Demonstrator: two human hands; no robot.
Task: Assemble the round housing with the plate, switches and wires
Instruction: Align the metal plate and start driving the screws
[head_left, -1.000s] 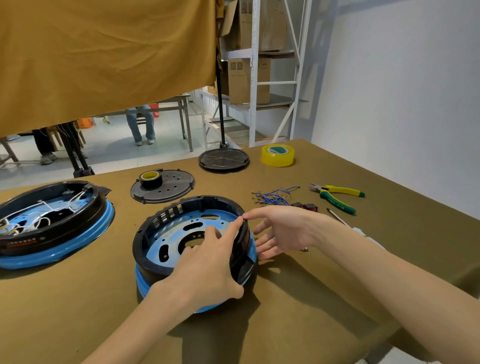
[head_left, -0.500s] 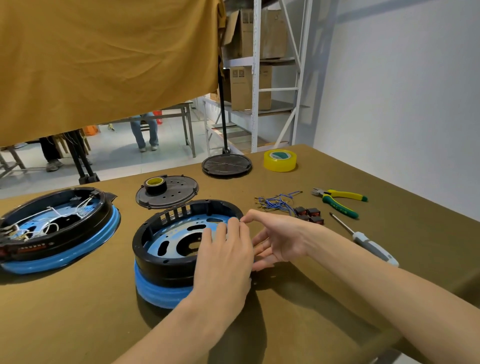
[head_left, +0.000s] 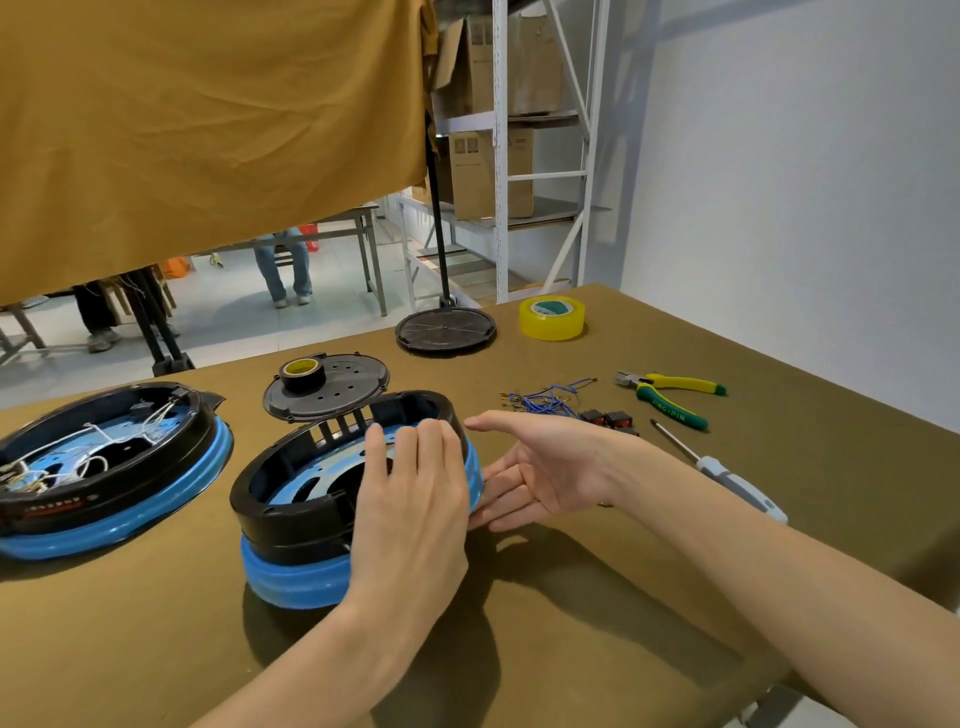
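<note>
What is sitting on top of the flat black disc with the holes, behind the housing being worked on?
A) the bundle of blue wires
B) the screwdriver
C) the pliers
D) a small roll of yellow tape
D: a small roll of yellow tape rests on the flat black disc.

Both hands (head_left: 415, 499) (head_left: 540, 467) forward (fingers straight)
</note>
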